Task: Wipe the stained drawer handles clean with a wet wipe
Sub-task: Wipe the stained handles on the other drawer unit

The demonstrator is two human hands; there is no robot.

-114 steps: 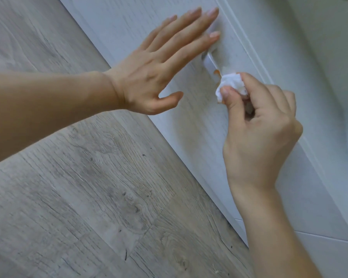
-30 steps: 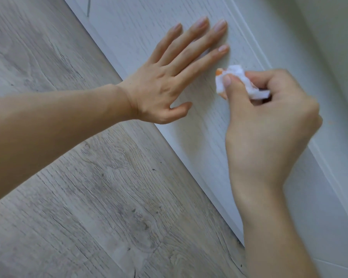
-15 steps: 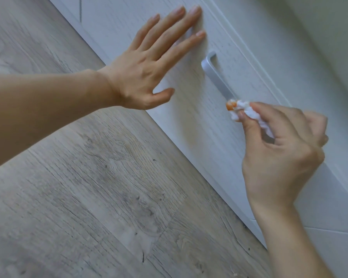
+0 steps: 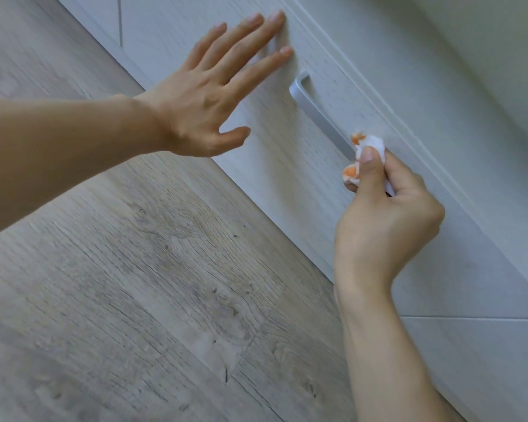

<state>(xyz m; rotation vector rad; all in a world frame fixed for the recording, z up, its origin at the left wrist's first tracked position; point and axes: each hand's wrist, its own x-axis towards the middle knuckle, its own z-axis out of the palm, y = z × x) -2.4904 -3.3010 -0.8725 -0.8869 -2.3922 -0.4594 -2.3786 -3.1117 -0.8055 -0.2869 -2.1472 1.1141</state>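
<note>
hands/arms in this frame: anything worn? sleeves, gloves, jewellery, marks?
Nothing worn. The left hand and right hand are bare, no gloves, rings, watch or bands visible. Both forearms are bare to the frame edge, no sleeves in view. Nails are short and look unpainted. No markings visible.

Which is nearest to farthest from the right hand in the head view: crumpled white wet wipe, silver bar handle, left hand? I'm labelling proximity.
1. Crumpled white wet wipe, pinched in the right hand.
2. Silver bar handle, just up-left of it.
3. Left hand, far left, flat on the drawer front.
</note>
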